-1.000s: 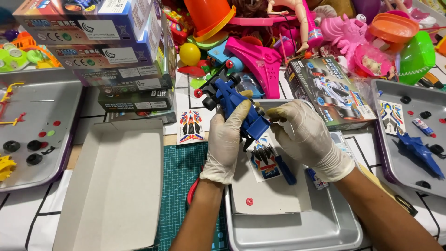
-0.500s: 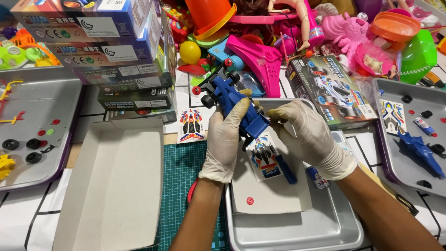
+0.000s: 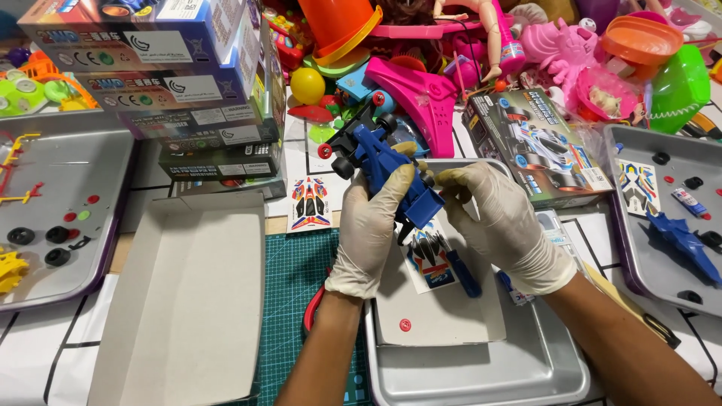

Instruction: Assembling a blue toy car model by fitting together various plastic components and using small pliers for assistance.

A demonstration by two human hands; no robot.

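Both my hands wear pale gloves and hold a blue toy race car (image 3: 383, 162) with black wheels above a metal tray (image 3: 481, 372). My left hand (image 3: 372, 225) grips the car's body from the left and below. My right hand (image 3: 500, 218) pinches the car's rear end with its fingertips. The car's nose points up and to the left. Under the hands lie a sticker sheet (image 3: 429, 259), a blue screwdriver (image 3: 462, 274) and a white card (image 3: 440, 316) in the tray.
An open grey cardboard box (image 3: 184, 301) lies at the left on a green cutting mat (image 3: 297, 301). Stacked toy boxes (image 3: 165, 83) stand behind it. Metal trays with small parts sit at far left (image 3: 68, 203) and far right (image 3: 662, 218). Colourful plastic toys (image 3: 481, 60) crowd the back.
The car has tilted slightly and shifted a little to the left and up between my hands. My right fingers have moved closer onto its rear end.
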